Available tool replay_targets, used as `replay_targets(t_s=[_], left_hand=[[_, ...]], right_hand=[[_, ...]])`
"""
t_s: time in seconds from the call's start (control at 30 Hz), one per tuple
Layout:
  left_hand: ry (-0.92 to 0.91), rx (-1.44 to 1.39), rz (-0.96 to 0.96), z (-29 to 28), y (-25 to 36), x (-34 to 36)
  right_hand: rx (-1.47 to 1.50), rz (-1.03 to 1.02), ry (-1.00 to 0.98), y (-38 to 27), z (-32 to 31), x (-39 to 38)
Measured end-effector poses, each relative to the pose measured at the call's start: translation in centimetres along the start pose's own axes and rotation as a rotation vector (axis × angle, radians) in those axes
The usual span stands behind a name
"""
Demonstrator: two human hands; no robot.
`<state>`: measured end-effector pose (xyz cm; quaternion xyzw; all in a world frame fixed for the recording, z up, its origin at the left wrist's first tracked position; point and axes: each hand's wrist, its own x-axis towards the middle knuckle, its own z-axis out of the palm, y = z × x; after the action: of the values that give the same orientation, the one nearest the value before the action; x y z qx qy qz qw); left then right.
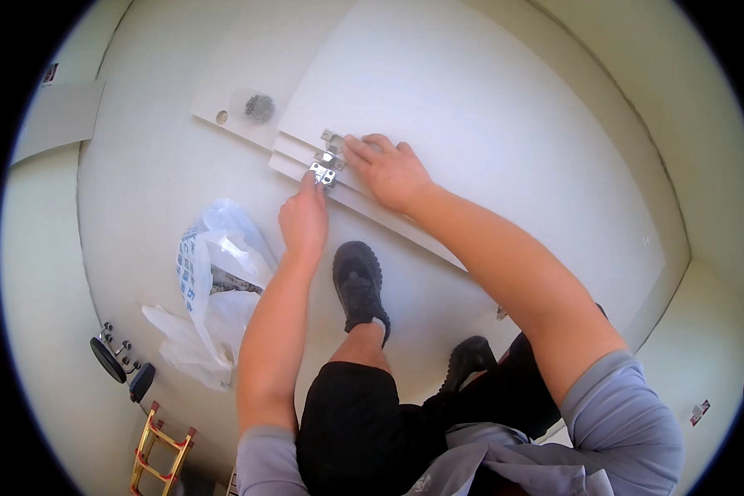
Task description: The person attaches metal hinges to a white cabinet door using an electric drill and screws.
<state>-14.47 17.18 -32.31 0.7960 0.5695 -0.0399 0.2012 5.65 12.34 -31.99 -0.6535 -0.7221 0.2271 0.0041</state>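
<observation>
Cabinet hinge lies across the white panel's edge, near its left corner: set in place, though I can't tell whether it's fastened. My left hand has its index fingertip on the plate, other fingers curled; my right hand's slightly bent fingers rest beside it. Whether either grips is unclear. Nearby, a round hole has no hinge; small hardware sits loose.

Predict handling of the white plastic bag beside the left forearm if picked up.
Likely floppy: the plastic bag lies crumpled in loose folds. It may sag around the greyish contents showing at its opening. Weight's hard to judge; they look mostly hidden.
</observation>
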Motion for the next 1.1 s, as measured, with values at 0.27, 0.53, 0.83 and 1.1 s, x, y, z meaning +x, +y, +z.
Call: replay_targets(t_s=[0.27,0.53,0.83,1.1], left_hand=[[-0.013,0.02,0.062,-0.5,0.1,1.0],[-0.202,0.177,0.186,-2.2,3.2,3.9],[-0.249,0.119,0.163,-2.2,3.9,5.1],[-0.165,-0.06,0.237,-1.3,2.2,4.7]], right_hand=[[0.042,0.013,-0.032,0.0,-0.2,-0.1],[0.072,0.021,-0.045,0.1,-0.5,0.2],[0.083,0.048,-0.044,0.4,-0.7,0.0],[0.089,0.031,-0.048,0.7,-1.0,0.0]])
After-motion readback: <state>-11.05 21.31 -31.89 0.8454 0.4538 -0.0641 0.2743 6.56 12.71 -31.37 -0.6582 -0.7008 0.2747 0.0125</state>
